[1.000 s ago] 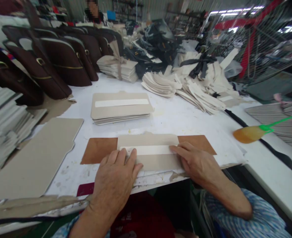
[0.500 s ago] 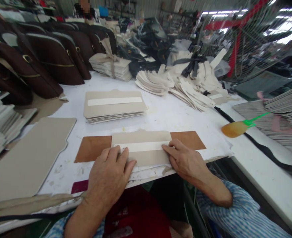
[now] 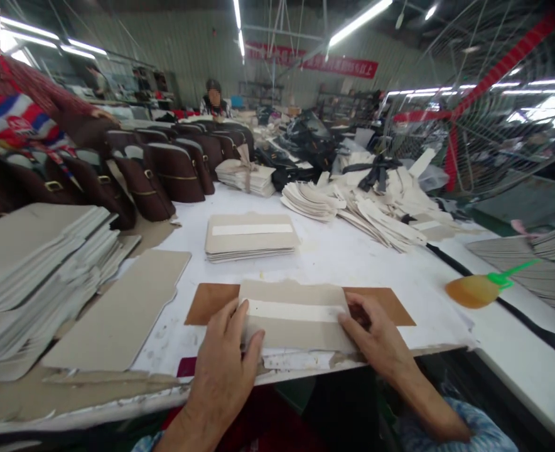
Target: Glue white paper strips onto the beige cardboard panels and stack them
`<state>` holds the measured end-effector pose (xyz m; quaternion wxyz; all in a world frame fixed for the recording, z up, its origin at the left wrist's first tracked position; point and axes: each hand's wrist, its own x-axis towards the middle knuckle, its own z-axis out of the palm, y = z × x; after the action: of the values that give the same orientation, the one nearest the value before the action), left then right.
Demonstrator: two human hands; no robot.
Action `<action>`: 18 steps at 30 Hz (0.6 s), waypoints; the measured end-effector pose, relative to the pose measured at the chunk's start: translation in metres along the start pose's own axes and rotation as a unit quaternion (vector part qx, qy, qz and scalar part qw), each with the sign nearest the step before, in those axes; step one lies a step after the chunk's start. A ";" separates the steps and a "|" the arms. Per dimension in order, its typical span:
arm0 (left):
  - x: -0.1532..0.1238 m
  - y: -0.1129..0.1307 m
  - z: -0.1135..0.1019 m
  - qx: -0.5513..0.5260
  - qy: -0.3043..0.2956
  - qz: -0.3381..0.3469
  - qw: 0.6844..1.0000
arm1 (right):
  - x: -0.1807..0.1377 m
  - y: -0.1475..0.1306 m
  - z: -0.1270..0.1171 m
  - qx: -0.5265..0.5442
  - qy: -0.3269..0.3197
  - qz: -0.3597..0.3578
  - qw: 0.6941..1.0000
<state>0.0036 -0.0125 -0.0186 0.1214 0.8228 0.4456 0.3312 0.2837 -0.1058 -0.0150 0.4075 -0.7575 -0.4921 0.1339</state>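
A beige board panel point(image 3: 296, 336) with a white strip point(image 3: 291, 309) across it lies at the front of the white-covered table, over a brown piece point(image 3: 381, 306) that shows at both sides. My left hand point(image 3: 225, 358) rests at the panel's left edge, fingers stretched and thumb apart on its face. At the right edge, my right hand point(image 3: 376, 333) pinches the panel, thumb on top and fingers curled behind. Behind it sits a stack of similar panels point(image 3: 252, 242), the top one bearing a white strip.
Larger beige boards point(image 3: 122, 314) lie at left beside a tall stack point(image 3: 32, 251). Dark brown bags point(image 3: 174, 172) stand behind. Loose beige strips point(image 3: 376, 226) spread at back right. An amber bottle with a green nozzle point(image 3: 470, 292) lies right. Another person point(image 3: 32, 107) stands far left.
The view has tilted up and shifted left. My right hand has gone from pressing on the white strip to gripping the panel's right edge. The left hand stays at the left edge.
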 end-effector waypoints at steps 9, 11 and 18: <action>0.008 0.015 -0.033 -0.340 0.069 -0.150 0.926 | 0.034 -0.052 -0.012 0.263 -0.008 0.104 0.959; 0.019 0.020 -0.043 -0.403 0.106 -0.152 0.896 | 0.059 -0.073 -0.011 0.295 0.004 0.073 0.953; 0.050 0.002 -0.030 -0.463 0.189 -0.126 0.856 | 0.166 -0.108 0.050 0.361 0.048 0.000 0.931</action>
<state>0.0043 0.0242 0.0263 0.4429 0.5295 0.3551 0.6304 0.2648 0.0803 0.0669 0.6765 -0.5649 -0.3906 0.2658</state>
